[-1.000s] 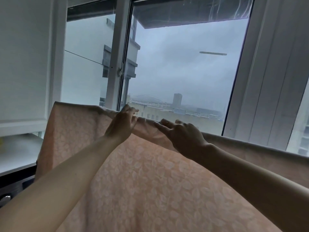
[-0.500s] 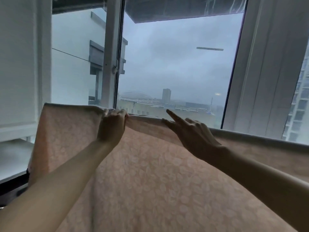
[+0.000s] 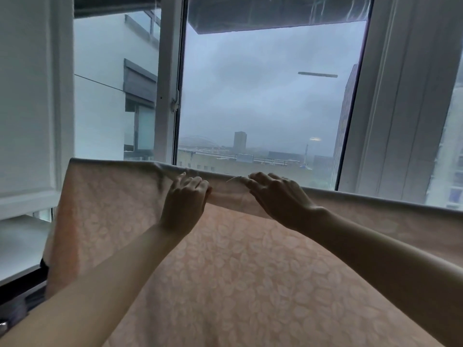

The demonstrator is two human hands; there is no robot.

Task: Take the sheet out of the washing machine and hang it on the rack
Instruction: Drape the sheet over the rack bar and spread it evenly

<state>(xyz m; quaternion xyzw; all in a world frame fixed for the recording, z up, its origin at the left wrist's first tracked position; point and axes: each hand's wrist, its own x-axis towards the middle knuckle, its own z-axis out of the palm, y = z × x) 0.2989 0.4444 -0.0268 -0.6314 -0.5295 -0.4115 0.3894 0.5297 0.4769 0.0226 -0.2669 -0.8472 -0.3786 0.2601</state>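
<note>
Peach leaf-print sheet (image 3: 238,271) hangs across before the window (image 3: 263,96), top edge folded over. On the fold: left hand (image 3: 185,201) grip curled round it; right hand (image 3: 278,196) fingers near straight, just resting.

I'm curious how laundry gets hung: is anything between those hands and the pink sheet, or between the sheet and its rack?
Nothing visible. The left hand grips the top fold of the sheet and the right hand rests on it. The sheet already drapes over a straight support, hidden under the fabric.
</note>
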